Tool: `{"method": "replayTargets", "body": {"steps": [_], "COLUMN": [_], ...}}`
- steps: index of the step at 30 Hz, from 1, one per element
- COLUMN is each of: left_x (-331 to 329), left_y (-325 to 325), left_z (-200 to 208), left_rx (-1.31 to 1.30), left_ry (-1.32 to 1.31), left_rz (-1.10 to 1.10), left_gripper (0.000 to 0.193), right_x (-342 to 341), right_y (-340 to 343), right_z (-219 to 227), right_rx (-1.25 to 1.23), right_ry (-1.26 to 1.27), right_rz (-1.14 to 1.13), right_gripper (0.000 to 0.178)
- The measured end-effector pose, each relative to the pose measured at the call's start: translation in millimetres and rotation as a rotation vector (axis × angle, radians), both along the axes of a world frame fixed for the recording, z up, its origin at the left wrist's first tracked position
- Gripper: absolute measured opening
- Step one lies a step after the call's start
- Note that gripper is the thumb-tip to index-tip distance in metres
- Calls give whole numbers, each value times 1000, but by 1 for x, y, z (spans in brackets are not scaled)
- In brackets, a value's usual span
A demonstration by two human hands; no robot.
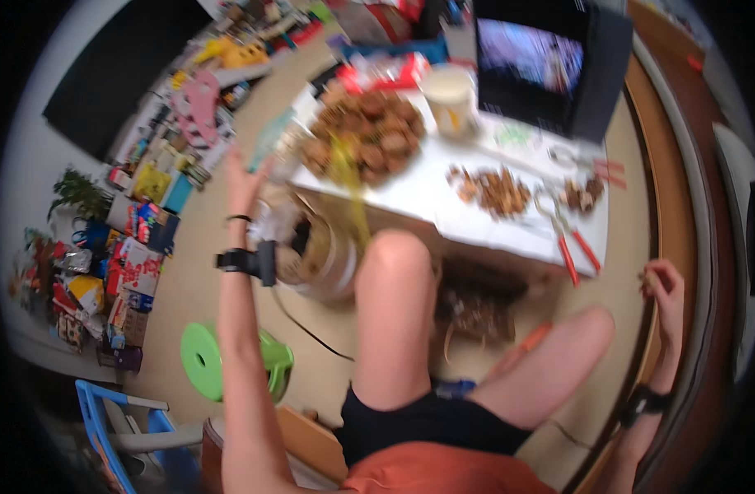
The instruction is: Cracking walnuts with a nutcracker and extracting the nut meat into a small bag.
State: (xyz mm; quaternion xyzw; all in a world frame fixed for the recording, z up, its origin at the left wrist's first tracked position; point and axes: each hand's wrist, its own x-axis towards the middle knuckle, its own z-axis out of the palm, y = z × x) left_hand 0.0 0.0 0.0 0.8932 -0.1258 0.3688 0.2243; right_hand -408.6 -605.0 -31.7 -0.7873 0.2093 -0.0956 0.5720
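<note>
My left hand (pixel 245 183) reaches forward over the white bucket, thumb and fingers apart and slightly blurred. Close to its fingertips is a pale, see-through plastic bag (pixel 276 132) at the table's left edge. Below the hand stands the bucket (pixel 334 267), with a crumpled liner and dark contents. Off to the right of the table, my right hand (pixel 667 295) is raised with its fingers curled together; what they hold, if anything, is too small to name. Red-handled pliers (pixel 565 232) lie at the table's right edge, nearest to that hand. A heap of walnuts (pixel 381 136) covers the table's left part.
Cracked nut pieces (pixel 499 191), a darker small pile (pixel 583 195) and a second red-handled tool (pixel 596 163) lie on the white table (pixel 468 230). A paper cup (pixel 450 99) and lit screen (pixel 532 66) stand behind. A green stool (pixel 203 361) is at left.
</note>
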Motion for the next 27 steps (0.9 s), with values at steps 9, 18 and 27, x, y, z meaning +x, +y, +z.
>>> {"method": "replayTargets", "body": {"steps": [9, 18, 27], "left_x": [-242, -344, -372], "left_y": [79, 161, 60], "left_z": [-24, -95, -224], "left_rx": [-886, -1153, -285], "left_ry": [1469, 1802, 2609], "left_rz": [-42, 140, 391], "left_gripper": [43, 41, 37], "right_x": [-93, -92, -136], "right_y": [-54, -45, -24], "right_z": [-77, -104, -110], "right_rx": [388, 442, 448], "right_ry": [9, 101, 156], "right_rz": [-248, -218, -356], "right_gripper": [20, 19, 17]}}
